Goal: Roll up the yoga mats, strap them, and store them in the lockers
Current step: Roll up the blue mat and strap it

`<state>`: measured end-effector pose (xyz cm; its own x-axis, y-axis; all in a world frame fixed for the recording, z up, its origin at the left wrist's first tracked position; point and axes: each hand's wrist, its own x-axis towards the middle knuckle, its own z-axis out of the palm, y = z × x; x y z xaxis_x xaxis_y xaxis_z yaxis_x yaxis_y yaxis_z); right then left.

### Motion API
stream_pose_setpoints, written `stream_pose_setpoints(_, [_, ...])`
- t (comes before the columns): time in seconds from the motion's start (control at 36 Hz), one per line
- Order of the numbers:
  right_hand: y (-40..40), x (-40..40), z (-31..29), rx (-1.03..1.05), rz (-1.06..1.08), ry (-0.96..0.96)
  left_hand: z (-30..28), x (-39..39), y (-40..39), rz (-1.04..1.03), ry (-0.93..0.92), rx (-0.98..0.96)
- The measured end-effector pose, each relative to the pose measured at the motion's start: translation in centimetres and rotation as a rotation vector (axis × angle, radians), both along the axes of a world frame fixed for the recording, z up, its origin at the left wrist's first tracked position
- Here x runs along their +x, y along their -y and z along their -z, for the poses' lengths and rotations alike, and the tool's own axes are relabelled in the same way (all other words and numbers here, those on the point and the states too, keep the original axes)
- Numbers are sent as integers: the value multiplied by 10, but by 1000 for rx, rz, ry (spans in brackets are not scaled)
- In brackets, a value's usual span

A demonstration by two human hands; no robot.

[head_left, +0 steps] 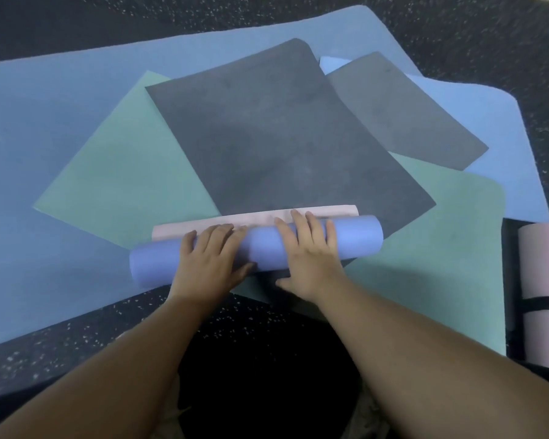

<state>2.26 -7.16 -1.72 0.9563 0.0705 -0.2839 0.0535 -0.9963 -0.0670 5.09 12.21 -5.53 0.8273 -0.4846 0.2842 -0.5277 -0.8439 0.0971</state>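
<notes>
Lower centre of my view: periwinkle mat roll (257, 250), pink inner face (324, 212) showing; left hand (211, 259) and right hand (309, 258) press it, fingers flat.

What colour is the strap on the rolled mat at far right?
Black, around the pink rolled mat; strap shows in the head view.

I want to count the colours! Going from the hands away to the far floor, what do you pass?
Purple roll → pink strip → big dark grey mat → large blue mat → speckled floor.

open flat dark grey mat (282, 147) beyond the roll, strapped pink roll (544, 299) blocking right side
</notes>
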Motion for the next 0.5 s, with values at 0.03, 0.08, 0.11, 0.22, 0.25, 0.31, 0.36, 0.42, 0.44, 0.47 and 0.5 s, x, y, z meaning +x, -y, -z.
stream_pose_setpoints(0.03, [1,5,-1,-14,-12,-6,2,-1,-3,-8,21,-8])
stream_pose_setpoints(0.08, [3,16,-3,-44,-27,-49,4,-4,-9,-27,39,-24])
stream_pose_setpoints(0.11, [4,23,-4,-62,-29,-69,4,-6,-11,-38,36,-24])
stream_pose_setpoints(0.22, [3,45,-8,-115,-20,-165,1,-8,-14,-105,-51,28])
stream_pose_setpoints(0.25, [3,49,-9,-122,-12,-189,1,-8,-15,-117,-59,41])
stream_pose_setpoints(0.31, [3,54,-11,-134,-3,-212,1,-9,-17,-130,-95,76])
stream_pose_setpoints(0.36, [2,58,-13,-134,-12,-225,2,-7,-18,-126,-127,120])
stream_pose_setpoints(0.42, [2,63,-16,-128,-23,-252,3,-2,-18,-137,-176,138])
stream_pose_setpoints(0.44, [2,66,-18,-123,-29,-263,2,1,-17,-142,-194,139])
stream_pose_setpoints(0.47, [3,69,-19,-121,-36,-274,2,4,-17,-145,-205,142])
stream_pose_setpoints(0.5, [3,71,-21,-125,-46,-283,1,7,-17,-147,-215,151])
